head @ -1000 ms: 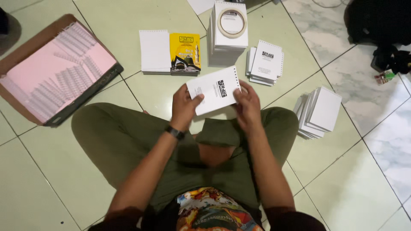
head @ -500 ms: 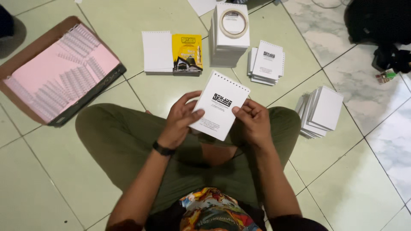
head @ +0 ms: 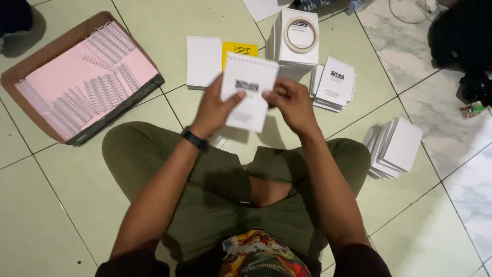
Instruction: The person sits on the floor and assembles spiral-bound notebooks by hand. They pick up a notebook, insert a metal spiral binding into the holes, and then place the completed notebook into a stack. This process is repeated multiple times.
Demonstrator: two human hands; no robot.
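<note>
Green floor tiles (head: 66,215) carry paper stacks along the far edge. Left hand (head: 214,110) and right hand (head: 288,102) pinch 1 white notepad (head: 249,92) by its side edges, raised above the lap with bare tile beneath.

Two hands – left hand (head: 214,109), right hand (head: 288,102) – share one white booklet (head: 248,92), with three booklet stacks beyond and right of them, one tape roll (head: 301,35), one box of binding coils (head: 82,82) to their left.

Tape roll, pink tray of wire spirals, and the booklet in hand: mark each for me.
Tape roll (head: 301,35): head view, on its ring's left band.
Pink tray (head: 66,69): head view, bare pink floor.
Booklet (head: 252,102): head view, white cover's middle.
</note>
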